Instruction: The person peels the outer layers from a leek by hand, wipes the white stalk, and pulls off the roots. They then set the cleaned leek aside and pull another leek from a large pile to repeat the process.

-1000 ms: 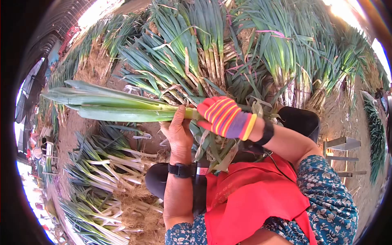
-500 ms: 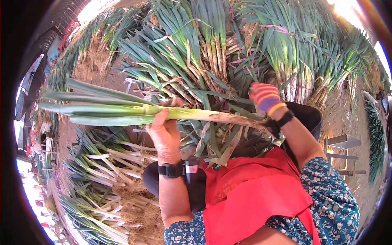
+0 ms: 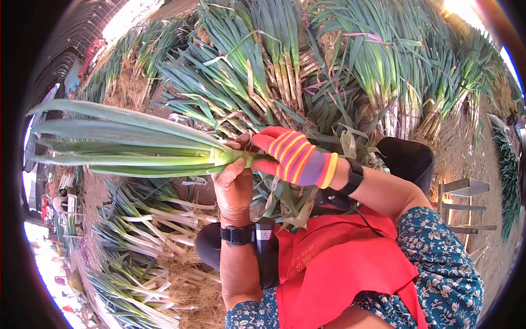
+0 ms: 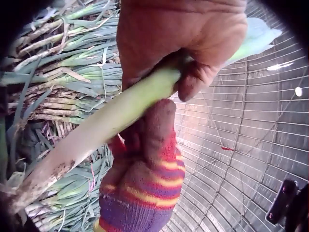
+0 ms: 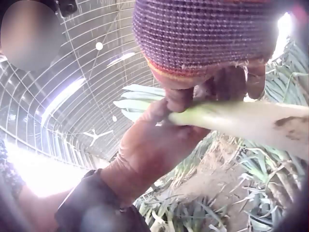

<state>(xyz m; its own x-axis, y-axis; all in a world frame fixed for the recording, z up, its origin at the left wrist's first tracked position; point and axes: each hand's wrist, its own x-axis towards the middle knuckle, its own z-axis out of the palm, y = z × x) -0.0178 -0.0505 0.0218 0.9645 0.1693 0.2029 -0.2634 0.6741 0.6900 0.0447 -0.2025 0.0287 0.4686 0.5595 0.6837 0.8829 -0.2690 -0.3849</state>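
Observation:
A long green onion (image 3: 159,162) lies sideways across the lap in the head view, its leaves fanning left. My bare left hand (image 3: 233,189) grips it where leaves meet stalk, thumb on the near side. Just right of it, my right hand (image 3: 298,156), in a striped glove with bare fingertips, pinches the upper stalk. In the left wrist view, the pale stalk (image 4: 91,125) runs down to a brown, soiled lower end, with the gloved thumb (image 4: 161,118) against it. The right wrist view shows both hands close together on the stalk (image 5: 236,118).
Bundles of green onions (image 3: 235,60) stand beyond the knees, some tied with pink string (image 3: 364,37). Loose green onions with roots (image 3: 181,263) lie in piles at left. Dry leaf scraps (image 3: 298,211) lie over the lap by the red apron (image 3: 339,252). A metal stand (image 3: 466,189) is at right.
My right hand swung out right along the stalk, then came back left beside the left hand and pinches the stalk again. The left hand still holds the green onion, whose leaves are spread wider.

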